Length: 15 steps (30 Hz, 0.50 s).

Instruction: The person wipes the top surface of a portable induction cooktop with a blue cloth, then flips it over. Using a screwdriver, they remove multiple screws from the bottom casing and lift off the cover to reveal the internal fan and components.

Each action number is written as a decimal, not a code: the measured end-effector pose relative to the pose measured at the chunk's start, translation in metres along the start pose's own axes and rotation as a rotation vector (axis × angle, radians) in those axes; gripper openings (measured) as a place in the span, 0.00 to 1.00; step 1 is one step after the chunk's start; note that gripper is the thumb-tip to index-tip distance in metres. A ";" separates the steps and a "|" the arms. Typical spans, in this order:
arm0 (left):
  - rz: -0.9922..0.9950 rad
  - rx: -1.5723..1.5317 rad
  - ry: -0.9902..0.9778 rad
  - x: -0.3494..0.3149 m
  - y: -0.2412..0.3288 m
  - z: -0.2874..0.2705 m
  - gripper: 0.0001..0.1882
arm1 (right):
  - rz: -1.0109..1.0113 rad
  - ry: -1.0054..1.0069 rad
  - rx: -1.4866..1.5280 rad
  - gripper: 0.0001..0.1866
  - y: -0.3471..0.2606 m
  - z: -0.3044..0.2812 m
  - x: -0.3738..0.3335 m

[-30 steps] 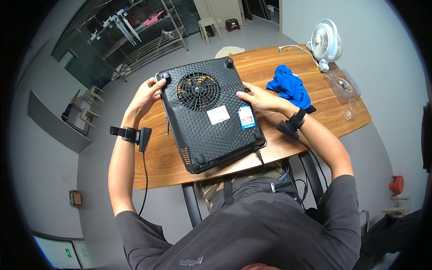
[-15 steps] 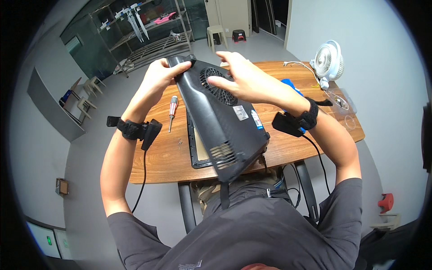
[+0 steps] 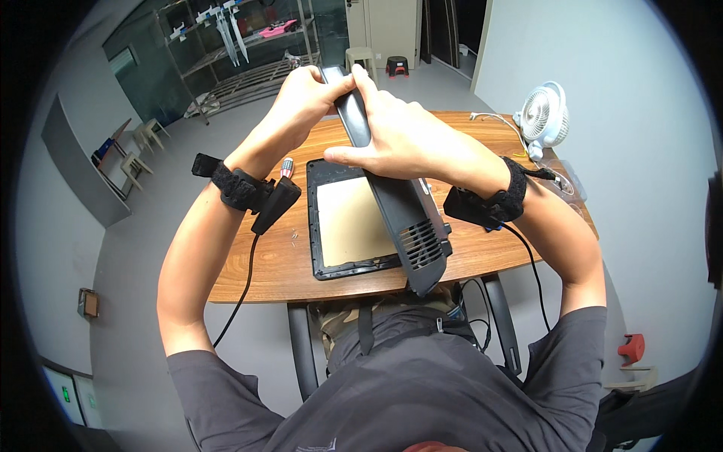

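Note:
A black plastic appliance housing (image 3: 385,197) is held up on its edge over the table, its slotted vent (image 3: 422,245) at the near end. My left hand (image 3: 310,96) grips the far end, thumb over the edge. Closed round the upper part is my right hand (image 3: 399,135), thumb along the left side and fingers mostly out of sight behind it. Beneath, a black rectangular frame (image 3: 314,248) with a cream panel (image 3: 350,222) lies flat, partly covered by the housing. A screwdriver (image 3: 287,168) is partly hidden by my left wrist device.
Small screws (image 3: 294,236) are scattered on the wooden table (image 3: 248,264), left of the frame. A white fan (image 3: 544,113), cables and a clear plastic container (image 3: 576,177) stand at the right. Black devices with cords are strapped to both my wrists.
The housing has tilted up from showing its grille face to showing its narrow side. My right hand has moved from in front of the grille onto the housing. More of the cream panel shows.

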State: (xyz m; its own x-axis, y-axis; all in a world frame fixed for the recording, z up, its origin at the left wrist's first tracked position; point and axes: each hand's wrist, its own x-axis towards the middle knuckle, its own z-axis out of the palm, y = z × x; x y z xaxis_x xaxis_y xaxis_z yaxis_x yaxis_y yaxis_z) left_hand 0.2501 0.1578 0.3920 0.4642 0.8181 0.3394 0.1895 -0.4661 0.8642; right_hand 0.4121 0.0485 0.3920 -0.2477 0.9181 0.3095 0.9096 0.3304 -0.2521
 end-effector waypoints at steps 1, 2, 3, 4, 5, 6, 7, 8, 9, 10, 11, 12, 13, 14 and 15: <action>-0.002 -0.009 -0.045 0.000 0.003 0.001 0.19 | -0.010 0.011 -0.018 0.61 0.002 0.001 -0.001; 0.014 -0.047 -0.057 0.001 0.003 0.002 0.18 | -0.020 0.027 -0.039 0.59 0.004 0.001 -0.003; 0.030 -0.086 -0.069 0.004 0.001 0.004 0.17 | -0.004 0.044 -0.049 0.56 0.008 0.001 -0.003; 0.046 -0.125 -0.082 0.008 -0.002 0.005 0.16 | 0.012 0.061 -0.060 0.53 0.013 0.000 -0.002; 0.038 -0.112 -0.116 0.011 -0.003 0.005 0.15 | 0.024 0.075 -0.066 0.50 0.015 0.000 -0.001; 0.064 -0.151 -0.127 0.012 -0.004 0.007 0.15 | 0.041 0.090 -0.062 0.46 0.014 -0.003 -0.003; 0.089 -0.190 -0.139 0.011 -0.002 0.010 0.16 | 0.059 0.106 -0.058 0.43 0.011 -0.008 -0.007; 0.113 -0.232 -0.152 0.010 -0.001 0.014 0.16 | 0.079 0.118 -0.054 0.39 0.011 -0.010 -0.010; 0.124 -0.234 -0.177 0.013 -0.002 0.017 0.17 | 0.052 0.170 -0.070 0.30 0.015 -0.010 -0.011; 0.128 -0.231 -0.163 0.013 -0.001 0.021 0.17 | 0.057 0.164 -0.075 0.30 0.016 -0.012 -0.012; 0.133 -0.229 -0.148 0.013 0.003 0.025 0.17 | 0.062 0.157 -0.081 0.29 0.016 -0.016 -0.014; 0.138 -0.226 -0.134 0.013 0.004 0.029 0.17 | 0.067 0.151 -0.087 0.28 0.017 -0.019 -0.016; 0.157 -0.207 -0.139 0.018 0.000 0.030 0.18 | 0.047 0.170 -0.117 0.29 0.022 -0.018 -0.015; 0.164 -0.202 -0.148 0.020 -0.001 0.029 0.18 | 0.049 0.157 -0.110 0.30 0.025 -0.020 -0.015; 0.170 -0.197 -0.158 0.021 -0.002 0.029 0.18 | 0.050 0.144 -0.103 0.30 0.028 -0.021 -0.016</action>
State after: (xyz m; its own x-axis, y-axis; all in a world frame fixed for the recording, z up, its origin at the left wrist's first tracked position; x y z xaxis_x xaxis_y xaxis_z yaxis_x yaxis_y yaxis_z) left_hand 0.2845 0.1659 0.3866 0.6065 0.6643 0.4368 -0.0667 -0.5050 0.8606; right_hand 0.4485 0.0389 0.3991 -0.1572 0.8895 0.4290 0.9508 0.2538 -0.1779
